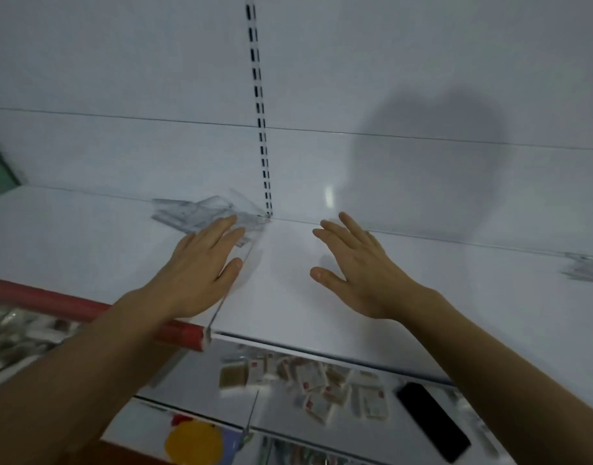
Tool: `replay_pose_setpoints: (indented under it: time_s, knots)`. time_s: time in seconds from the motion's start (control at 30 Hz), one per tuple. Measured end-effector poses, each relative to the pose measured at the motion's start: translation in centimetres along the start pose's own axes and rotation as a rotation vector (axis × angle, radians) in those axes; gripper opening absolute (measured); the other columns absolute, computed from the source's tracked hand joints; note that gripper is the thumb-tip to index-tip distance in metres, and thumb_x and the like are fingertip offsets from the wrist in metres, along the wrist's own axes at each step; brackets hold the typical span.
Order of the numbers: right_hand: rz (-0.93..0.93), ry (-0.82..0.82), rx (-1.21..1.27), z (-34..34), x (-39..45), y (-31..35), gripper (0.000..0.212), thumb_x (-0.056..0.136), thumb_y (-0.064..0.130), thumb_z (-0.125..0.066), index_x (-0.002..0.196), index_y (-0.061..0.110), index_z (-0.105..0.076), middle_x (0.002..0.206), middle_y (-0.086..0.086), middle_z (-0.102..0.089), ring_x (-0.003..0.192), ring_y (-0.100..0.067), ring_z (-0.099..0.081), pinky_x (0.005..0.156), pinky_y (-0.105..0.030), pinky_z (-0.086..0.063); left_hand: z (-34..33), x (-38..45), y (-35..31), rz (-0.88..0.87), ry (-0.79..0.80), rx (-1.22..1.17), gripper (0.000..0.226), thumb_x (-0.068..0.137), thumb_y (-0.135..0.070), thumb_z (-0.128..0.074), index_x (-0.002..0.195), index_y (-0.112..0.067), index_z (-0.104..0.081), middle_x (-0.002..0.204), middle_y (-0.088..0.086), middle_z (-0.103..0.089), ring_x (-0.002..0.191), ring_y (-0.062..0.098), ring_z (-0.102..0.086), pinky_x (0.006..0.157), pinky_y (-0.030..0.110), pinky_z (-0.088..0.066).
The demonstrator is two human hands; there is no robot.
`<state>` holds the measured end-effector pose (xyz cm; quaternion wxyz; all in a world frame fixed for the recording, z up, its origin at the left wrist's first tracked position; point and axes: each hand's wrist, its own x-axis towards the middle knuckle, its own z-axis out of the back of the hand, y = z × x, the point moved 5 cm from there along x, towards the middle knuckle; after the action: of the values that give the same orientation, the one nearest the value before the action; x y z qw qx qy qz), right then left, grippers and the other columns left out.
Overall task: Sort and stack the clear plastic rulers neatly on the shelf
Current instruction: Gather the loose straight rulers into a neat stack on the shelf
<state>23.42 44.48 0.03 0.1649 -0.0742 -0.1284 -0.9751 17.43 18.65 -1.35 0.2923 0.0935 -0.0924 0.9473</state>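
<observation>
Several clear rulers (201, 213) lie jumbled at the back of the white shelf (305, 297), just beyond my left hand (197, 273). Both it and my right hand (358, 270) are spread flat, holding nothing. Light, stiff and slick, I judge; I'd pinch their long edges.

White back panel (120, 62), black slotted upright (259, 105) (centre), dim light, round shadow (432, 162) at right

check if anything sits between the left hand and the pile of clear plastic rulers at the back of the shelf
Nothing visible does. The left hand, fingers straight, already reaches the near edge of the pile of clear plastic rulers on the white shelf.
</observation>
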Motion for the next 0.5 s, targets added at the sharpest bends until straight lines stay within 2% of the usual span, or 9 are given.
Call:
replay_pose_setpoints:
  time_s: [0.13, 0.27, 0.37, 0.5]
  knots:
    - [-0.008, 0.021, 0.032, -2.4, 6.2, 5.0, 0.069, 0.103, 0.054, -0.041, 0.160, 0.023, -0.017, 0.169, 0.004, -0.013, 0.156, -0.018, 0.003, 0.125, -0.050, -0.014, 0.9, -0.1, 8.7, 0.026, 0.020, -0.014, 0.076, 0.095, -0.058, -0.015, 0.158, -0.016, -0.027, 0.166, 0.003, -0.018, 0.152, 0.020, -0.019, 0.121, 0.050, -0.024]
    - [0.011, -0.002, -0.001, -4.4, 11.7, 8.7, 0.068, 0.102, 0.048, -0.049, 0.159, 0.022, -0.022, 0.164, 0.002, -0.026, 0.154, -0.020, -0.012, 0.124, -0.047, -0.021, 0.5, 1.1, 14.8, 0.001, 0.007, -0.069, 0.075, 0.095, -0.056, -0.021, 0.156, -0.013, -0.031, 0.164, 0.007, -0.024, 0.150, 0.021, -0.025, 0.120, 0.050, -0.028]
    - [-0.031, -0.011, 0.023, -5.6, 14.6, 10.3, 0.067, 0.100, 0.046, -0.054, 0.157, 0.022, -0.026, 0.159, 0.001, -0.033, 0.149, -0.021, -0.021, 0.120, -0.049, -0.028, 0.2, 2.3, 17.5, -0.062, 0.002, -0.146, 0.071, 0.096, -0.052, -0.028, 0.153, -0.009, -0.037, 0.161, 0.010, -0.031, 0.147, 0.023, -0.032, 0.118, 0.049, -0.033]
    - [-0.039, 0.009, -0.013, -7.2, 17.6, 11.6, 0.065, 0.094, 0.047, -0.060, 0.151, 0.023, -0.038, 0.152, -0.001, -0.041, 0.143, -0.025, -0.031, 0.115, -0.049, -0.035, 0.5, 4.8, 18.6, -0.203, -0.101, -0.224, 0.055, 0.099, -0.039, -0.040, 0.145, -0.010, -0.048, 0.151, 0.008, -0.044, 0.136, 0.023, -0.045, 0.112, 0.042, -0.041]
